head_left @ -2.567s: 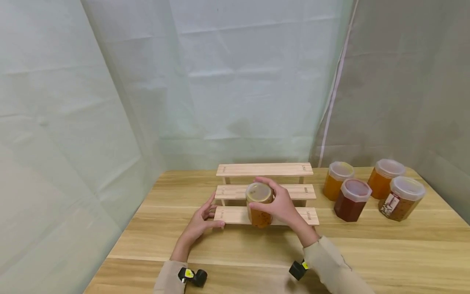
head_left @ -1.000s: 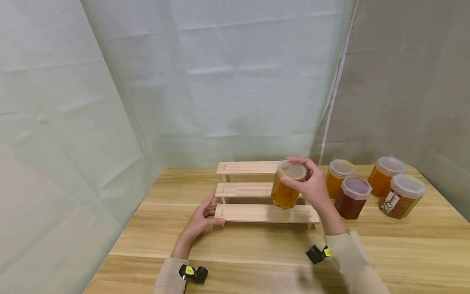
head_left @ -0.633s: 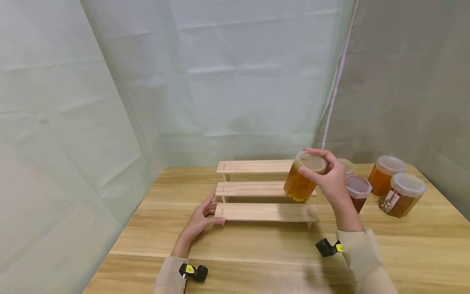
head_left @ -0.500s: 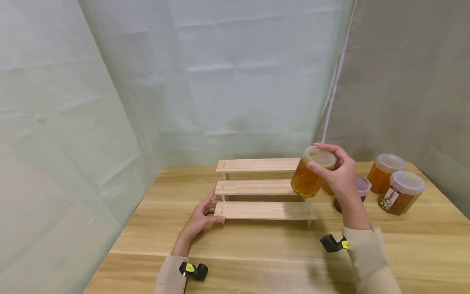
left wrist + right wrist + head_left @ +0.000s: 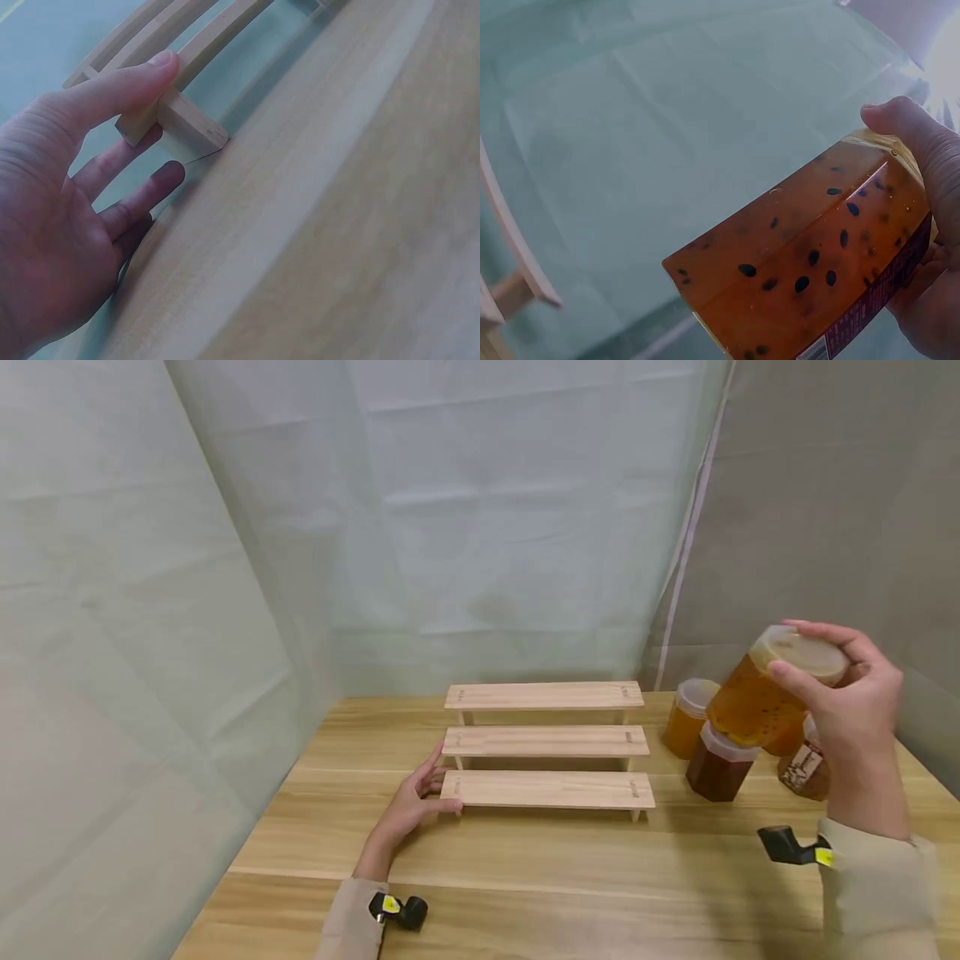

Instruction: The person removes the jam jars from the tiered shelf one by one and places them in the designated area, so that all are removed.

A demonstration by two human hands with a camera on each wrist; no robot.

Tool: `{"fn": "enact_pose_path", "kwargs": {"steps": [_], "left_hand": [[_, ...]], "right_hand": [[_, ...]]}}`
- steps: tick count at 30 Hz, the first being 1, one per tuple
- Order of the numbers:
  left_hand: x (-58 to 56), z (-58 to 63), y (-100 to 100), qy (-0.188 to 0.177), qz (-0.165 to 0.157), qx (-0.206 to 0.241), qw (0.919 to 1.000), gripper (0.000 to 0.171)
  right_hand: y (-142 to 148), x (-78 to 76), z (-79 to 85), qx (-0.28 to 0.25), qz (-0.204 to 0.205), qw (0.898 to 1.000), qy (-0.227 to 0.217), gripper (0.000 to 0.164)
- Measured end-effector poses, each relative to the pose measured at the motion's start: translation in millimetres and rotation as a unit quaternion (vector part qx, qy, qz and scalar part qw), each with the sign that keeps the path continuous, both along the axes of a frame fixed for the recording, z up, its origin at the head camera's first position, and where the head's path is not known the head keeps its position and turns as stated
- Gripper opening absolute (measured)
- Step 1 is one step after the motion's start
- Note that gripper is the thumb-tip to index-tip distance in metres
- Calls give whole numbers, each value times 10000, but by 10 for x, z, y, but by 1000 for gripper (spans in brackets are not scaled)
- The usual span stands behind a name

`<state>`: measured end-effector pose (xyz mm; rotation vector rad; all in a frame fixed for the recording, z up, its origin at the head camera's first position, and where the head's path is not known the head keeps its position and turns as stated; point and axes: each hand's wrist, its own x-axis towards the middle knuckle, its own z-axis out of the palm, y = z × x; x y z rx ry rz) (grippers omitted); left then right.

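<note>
My right hand grips a clear faceted jar round its white lid, holding it tilted above the other jars at the right. In the right wrist view, the jar shows amber contents with dark seeds and part of a label. At the left end of the three-step wooden display rack, my left hand stays in place. The left wrist view has its thumb on top of the lowest board and a finger beneath, pinching the end; the other fingers are loosely bent.
An amber jar and a dark red jar stand right of the rack on the wooden table. Behind the held jar, another orange jar and a labelled jar are partly hidden. Pale cloth hangs behind and at the sides.
My right hand has lifted the seeded jar from over the rack's lowest step and carried it right, tilting it more, to above the other jars. The left hand keeps its place.
</note>
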<state>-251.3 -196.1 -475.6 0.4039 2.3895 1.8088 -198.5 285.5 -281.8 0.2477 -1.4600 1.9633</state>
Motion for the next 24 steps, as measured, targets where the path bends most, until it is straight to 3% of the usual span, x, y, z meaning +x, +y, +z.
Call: {"fn": "enact_pose_path", "kwargs": {"steps": [3,5,11,16,19,21,24], "left_hand": [[4,10,-7,6,-57,8,10000,102],[4,11,-2,10,-90,1,10000,102],[-8,12,15,44,-75,-36,10000,103],[-20,12,21,61,-76,-77,9999,104],[-22,10,17,89,-88,-72,9999,104],[-20,7,11,114,-109,-52,9999,104],[-7,6,2,131,-147,-22,9998,103]], "right_hand": [[182,34,-22,300,-369,9983,-333,44],[297,52,-48,850,-622,9925,-618,46],[582,63,-168,2454,-1468,9550,-787,50],[779,86,-343,2590,-1259,9542,-811,51],[862,88,-449,2736,-1106,9494,-1074,50],[899,89,-502,2989,-1122,9358,-1494,47],[926,96,-581,3536,-1249,9009,-2183,45]]}}
